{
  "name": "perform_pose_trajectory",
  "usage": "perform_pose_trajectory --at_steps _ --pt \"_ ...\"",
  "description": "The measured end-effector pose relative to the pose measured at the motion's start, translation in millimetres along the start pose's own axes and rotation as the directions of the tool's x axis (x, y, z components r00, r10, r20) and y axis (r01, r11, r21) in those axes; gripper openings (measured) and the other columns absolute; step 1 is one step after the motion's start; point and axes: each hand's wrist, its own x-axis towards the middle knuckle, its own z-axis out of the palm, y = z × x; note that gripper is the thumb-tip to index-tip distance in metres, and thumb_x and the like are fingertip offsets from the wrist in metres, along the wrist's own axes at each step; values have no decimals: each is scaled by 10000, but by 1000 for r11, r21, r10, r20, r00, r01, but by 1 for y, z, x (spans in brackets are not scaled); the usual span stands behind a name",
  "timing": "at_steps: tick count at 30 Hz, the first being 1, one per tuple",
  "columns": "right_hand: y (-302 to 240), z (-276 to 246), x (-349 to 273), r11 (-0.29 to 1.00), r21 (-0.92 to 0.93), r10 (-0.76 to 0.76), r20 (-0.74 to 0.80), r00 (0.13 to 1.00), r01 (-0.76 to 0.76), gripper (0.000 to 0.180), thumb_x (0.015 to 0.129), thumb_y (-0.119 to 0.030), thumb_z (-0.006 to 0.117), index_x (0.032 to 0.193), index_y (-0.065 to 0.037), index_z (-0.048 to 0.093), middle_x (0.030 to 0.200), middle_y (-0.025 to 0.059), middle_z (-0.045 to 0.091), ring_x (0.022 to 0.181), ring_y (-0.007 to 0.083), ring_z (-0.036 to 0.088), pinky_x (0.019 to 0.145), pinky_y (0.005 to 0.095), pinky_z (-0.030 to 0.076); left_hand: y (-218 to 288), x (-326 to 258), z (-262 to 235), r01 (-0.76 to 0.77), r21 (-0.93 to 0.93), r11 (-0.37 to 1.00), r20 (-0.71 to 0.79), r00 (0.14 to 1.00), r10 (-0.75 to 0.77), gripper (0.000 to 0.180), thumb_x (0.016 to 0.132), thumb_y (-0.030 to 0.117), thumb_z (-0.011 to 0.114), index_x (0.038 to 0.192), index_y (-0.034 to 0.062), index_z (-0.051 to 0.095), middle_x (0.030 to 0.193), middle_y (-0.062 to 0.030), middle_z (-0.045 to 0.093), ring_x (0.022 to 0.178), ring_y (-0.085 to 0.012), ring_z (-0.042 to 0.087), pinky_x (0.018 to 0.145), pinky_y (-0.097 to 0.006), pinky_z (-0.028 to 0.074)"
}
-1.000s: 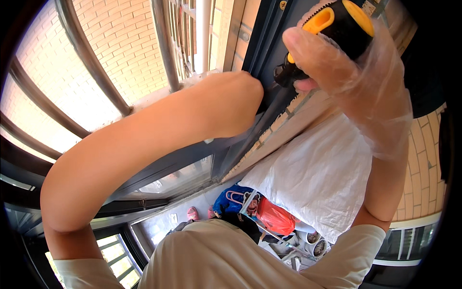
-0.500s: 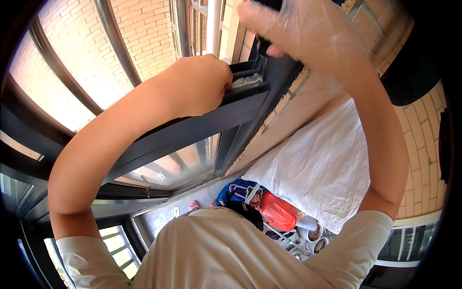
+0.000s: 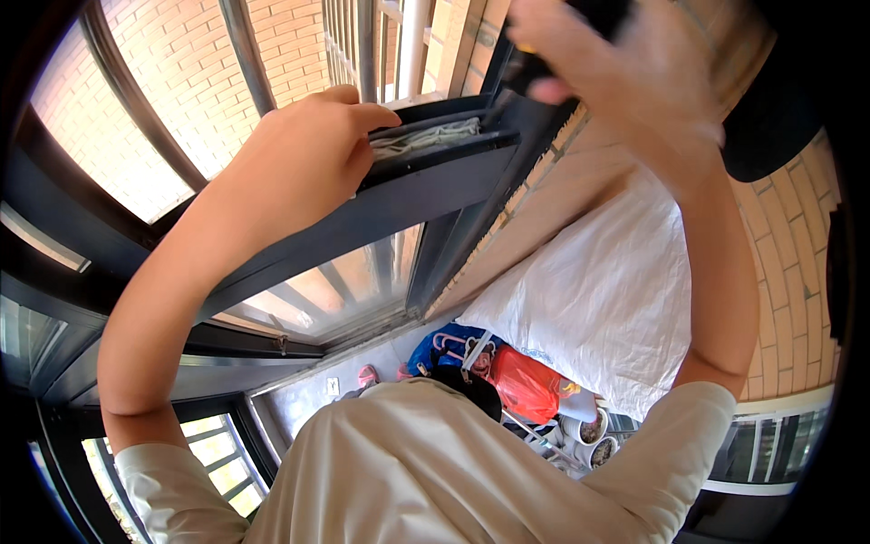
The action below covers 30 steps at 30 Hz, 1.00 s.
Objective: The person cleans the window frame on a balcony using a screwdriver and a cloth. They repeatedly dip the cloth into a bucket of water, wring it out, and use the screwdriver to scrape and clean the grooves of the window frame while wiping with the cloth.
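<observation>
My left hand rests on the dark window frame, its index finger stretched out to the right and apart from the bent thumb. Beside its fingertips, a crumpled whitish cloth lies in the groove of the frame's lower rail. High on the right, my right hand is smeared by motion. Its fingers are wrapped round a black object with a small yellow spot near it; the top edge of the picture cuts the object off and its kind does not show.
Dark metal bars stand outside the window, before a brick wall. Below on the right lie a large white woven sheet, a red plastic bag, a blue bag and white plant pots. Pink footwear is on the floor.
My left hand has slid left along the rail and its index finger has straightened, baring more of the cloth. My right hand has shifted to the right with the black object.
</observation>
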Motion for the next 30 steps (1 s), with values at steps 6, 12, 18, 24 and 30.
perform_pose_trajectory --at_steps 6,12,18,24,30 --pt "80 7 -20 852 331 -350 -216 912 405 250 787 -126 675 1023 -107 593 941 99 579 909 220 630 647 265 572 0 -35 -24 123 -188 974 -51 990 -135 198 821 -8 559 1013 -12 607 926 -113 540 824 -235 589 744 -308 489" --pt "68 3 -25 951 301 -78 20 997 69 274 791 -226 654 981 -38 594 958 109 603 898 190 629 691 252 556 -14 -61 -28 156 -221 963 -159 968 -193 190 789 28 608 972 -20 624 937 -126 560 776 -241 580 680 -325 477" --pt "33 -32 -13 978 -174 174 407 897 -111 321 733 -48 602 1052 -21 613 1007 129 611 898 209 632 764 270 518 -20 -61 -40 167 115 979 -15 986 -166 204 772 79 654 960 3 631 767 -110 569 781 -241 543 654 -321 439" --pt "40 -13 -4 757 -651 278 388 879 48 354 717 -12 651 1069 -30 622 1013 141 618 920 258 602 858 319 464 -21 -41 -34 347 -265 899 23 935 -354 175 822 14 507 946 19 630 770 -132 582 719 -262 574 679 -374 456" --pt "56 -17 -5 748 -624 34 376 926 226 280 755 -52 654 1034 -46 645 936 148 642 871 281 617 812 330 479 -18 -18 -12 -43 58 997 36 999 41 172 775 6 502 897 3 624 793 -126 570 736 -291 591 673 -389 463"
